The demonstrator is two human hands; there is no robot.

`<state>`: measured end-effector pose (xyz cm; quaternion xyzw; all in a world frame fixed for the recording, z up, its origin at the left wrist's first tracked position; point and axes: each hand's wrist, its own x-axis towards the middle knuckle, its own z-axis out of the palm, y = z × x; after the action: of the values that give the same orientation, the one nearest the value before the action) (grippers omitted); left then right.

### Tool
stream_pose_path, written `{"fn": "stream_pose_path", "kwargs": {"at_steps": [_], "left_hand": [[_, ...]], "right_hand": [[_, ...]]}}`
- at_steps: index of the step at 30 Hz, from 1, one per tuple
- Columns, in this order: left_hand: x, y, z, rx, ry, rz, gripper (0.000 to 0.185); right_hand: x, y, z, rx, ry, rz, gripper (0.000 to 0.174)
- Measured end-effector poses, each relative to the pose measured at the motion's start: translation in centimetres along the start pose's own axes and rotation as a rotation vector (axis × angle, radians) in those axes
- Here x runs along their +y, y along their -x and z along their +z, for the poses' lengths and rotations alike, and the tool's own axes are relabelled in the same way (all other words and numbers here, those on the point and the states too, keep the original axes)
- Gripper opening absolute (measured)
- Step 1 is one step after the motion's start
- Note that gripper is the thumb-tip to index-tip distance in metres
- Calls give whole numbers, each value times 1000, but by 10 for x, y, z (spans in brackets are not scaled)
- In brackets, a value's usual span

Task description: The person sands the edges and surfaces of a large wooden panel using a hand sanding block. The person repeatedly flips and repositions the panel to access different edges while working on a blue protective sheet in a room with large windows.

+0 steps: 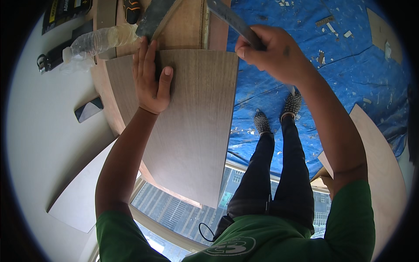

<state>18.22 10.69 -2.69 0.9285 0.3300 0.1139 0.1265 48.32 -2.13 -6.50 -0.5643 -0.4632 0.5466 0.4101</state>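
A wood-grain laminated board (193,108) lies on a plywood work surface (180,23) and spreads towards my body. My left hand (152,78) rests flat on its far left part, thumb apart, fingertips at the end of a dark-faced strip (154,19). My right hand (270,52) is closed round a flat grey metal bar, perhaps a ruler or a square's blade (234,23), above the board's far right corner. The bar slants up and left over the work surface. A thin pale tip shows below my right hand; what it belongs to is hidden.
Left of the board are a plastic bottle (98,42), a black flask (52,57), a phone (89,109) and an orange-black tool handle (132,11). A blue tarpaulin (255,85) with scraps covers the floor at right. A pale panel (376,147) leans at far right.
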Motion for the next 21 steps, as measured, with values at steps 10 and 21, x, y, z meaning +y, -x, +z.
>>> {"fn": "stream_pose_path", "kwargs": {"at_steps": [10,21], "left_hand": [[-3,0,3,15,14,32,68],[-1,-2,1,26,7,33,68]], "right_hand": [[8,60,45,185,-183,314,55],[23,52,60,27,349,158,16]]}}
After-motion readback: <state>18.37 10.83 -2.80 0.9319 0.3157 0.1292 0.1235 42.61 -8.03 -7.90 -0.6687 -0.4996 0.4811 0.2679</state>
